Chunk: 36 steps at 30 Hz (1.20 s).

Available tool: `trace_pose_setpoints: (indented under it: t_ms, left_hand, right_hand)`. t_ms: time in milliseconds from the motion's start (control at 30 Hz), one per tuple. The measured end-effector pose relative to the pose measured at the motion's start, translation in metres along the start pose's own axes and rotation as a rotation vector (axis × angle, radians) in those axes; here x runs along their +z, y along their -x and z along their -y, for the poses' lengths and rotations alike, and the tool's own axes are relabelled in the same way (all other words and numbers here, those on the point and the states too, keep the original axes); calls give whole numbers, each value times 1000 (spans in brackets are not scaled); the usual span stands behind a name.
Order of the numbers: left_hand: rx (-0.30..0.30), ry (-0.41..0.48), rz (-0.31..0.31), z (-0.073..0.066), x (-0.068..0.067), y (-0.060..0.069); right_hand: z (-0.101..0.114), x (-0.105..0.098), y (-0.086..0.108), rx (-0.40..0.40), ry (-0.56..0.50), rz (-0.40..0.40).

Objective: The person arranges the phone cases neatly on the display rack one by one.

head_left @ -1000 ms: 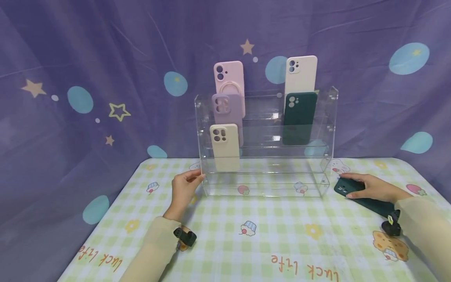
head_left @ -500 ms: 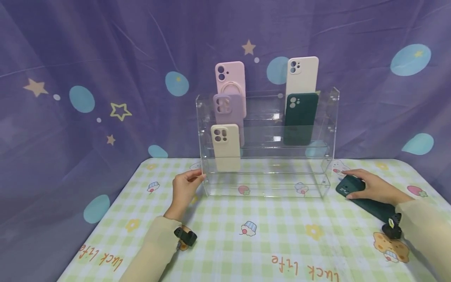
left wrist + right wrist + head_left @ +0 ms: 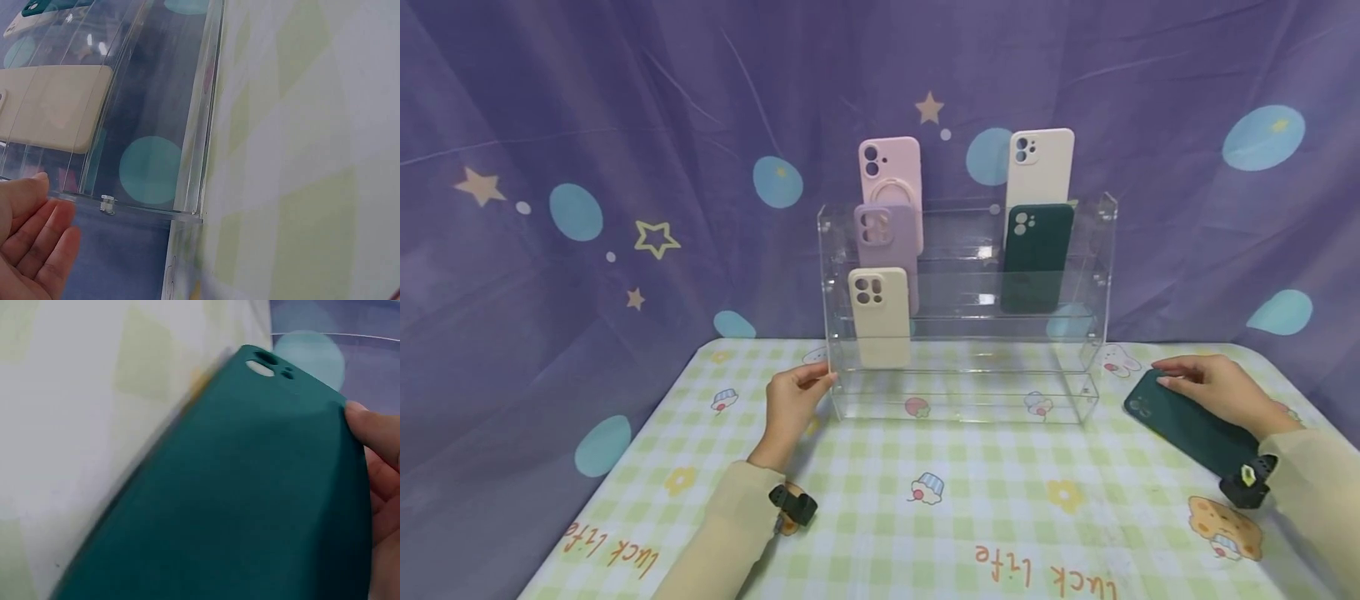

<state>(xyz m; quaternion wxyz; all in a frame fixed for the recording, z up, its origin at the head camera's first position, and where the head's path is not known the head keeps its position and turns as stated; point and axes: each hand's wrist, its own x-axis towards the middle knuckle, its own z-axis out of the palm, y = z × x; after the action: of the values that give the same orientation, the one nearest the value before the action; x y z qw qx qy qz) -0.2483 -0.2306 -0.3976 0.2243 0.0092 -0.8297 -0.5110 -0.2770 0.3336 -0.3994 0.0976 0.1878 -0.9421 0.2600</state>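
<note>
A clear acrylic display stand with stepped shelves stands at the back of the table. My left hand pinches its left side panel between thumb and fingers. To the right of the stand, my right hand holds a dark green phone case by its far edge. In the right wrist view the thumb lies on the rim of that case, with the other fingers partly hidden beside it. The case slants across the right of the table, its camera cutouts toward the stand.
On the stand's left are a pink phone case, a lilac one and a cream one, in descending tiers. A white case and another dark green case stand on its right. A purple curtain hangs behind.
My right hand has shifted from across the green case to its far edge, moving right and back. The case has moved slightly right. My left hand keeps its place at the stand.
</note>
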Motion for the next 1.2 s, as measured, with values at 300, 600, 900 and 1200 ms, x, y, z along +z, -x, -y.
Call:
trace_pose_setpoints:
  t_ms: [300,600,900,1200]
  left_hand:
    - [9,12,-8,3,2,0]
    - [-3,-4,3,0,1,2]
    - [-6,3,3,-1,1,2]
    - [5,-3,-4,-1,0,1]
  right_hand:
    - [18,-23,5,90,-45,-28]
    - [58,-60,-4,188,-89,-305]
    - [112,-81,-12,90,-442,-690]
    - [159,-72,-42,-152,-1128,-751]
